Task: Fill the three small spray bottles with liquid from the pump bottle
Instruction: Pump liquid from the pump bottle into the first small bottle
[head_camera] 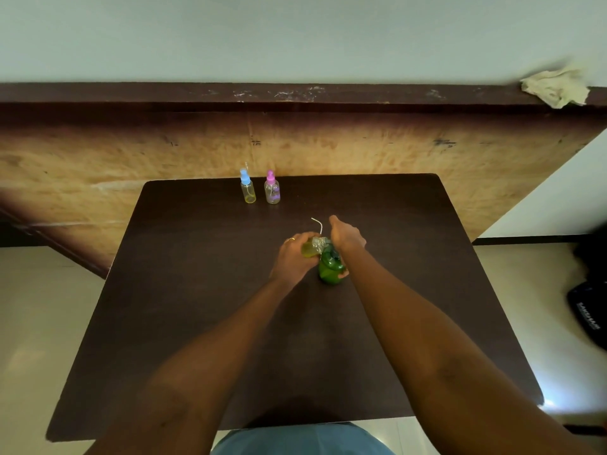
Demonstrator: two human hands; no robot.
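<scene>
I see the left hand [293,257] clamped on a small spray bottle [312,247], right hand [345,239] pressing the pump bottle [330,266]. Misaligned nozzle risks spilling onto the table [197,290].

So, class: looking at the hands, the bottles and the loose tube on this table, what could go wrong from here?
1. The left hand tilts a small open bottle against the green pump bottle; liquid could miss the narrow neck and spill on the table.
2. The right hand could knock the loose spray tube lying behind it.
</scene>
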